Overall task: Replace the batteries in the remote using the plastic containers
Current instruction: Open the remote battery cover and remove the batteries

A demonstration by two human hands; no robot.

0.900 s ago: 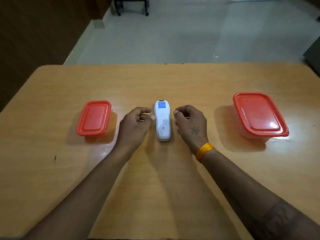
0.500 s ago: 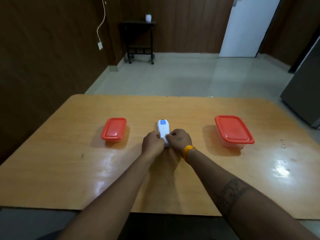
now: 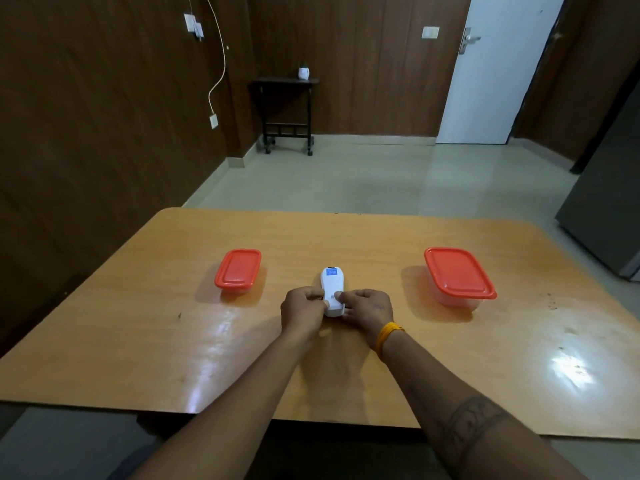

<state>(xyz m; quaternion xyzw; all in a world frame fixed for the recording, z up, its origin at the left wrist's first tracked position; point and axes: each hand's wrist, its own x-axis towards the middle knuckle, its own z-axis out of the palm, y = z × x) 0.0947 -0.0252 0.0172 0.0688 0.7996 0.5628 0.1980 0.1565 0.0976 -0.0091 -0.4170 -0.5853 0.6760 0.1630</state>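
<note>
Nearest to us we see two bare forearms that reach forward over the near edge of the wooden table (image 3: 145,358); the right forearm carries a dark tattoo band and, at the wrist, an orange thread bracelet (image 3: 387,336). Both hands meet at the near end of the white remote (image 3: 332,289), which lies flat on the table with its length pointing away from us. The left hand (image 3: 302,310) is curled, and its fingertips touch the left edge of the remote near the lower part. The right hand (image 3: 367,309) is also curled and its thumb lies on top of the remote, on the lower part of the back, while the other fingers rest beside the right edge. So the remote is pinched between the two hands, and its near end is partly hidden under them. The far end, with a small blue label, stays free of the fingers. To the left of the remote, well apart from the left hand, stands the small container (image 3: 238,271) with a red lid closed on it. To the right, also well apart, stands the large container (image 3: 459,276), clear with a red lid closed. Behind the table we see a pale floor, a small dark side table (image 3: 284,112) at the brown wall, and a white door (image 3: 495,67).
</note>
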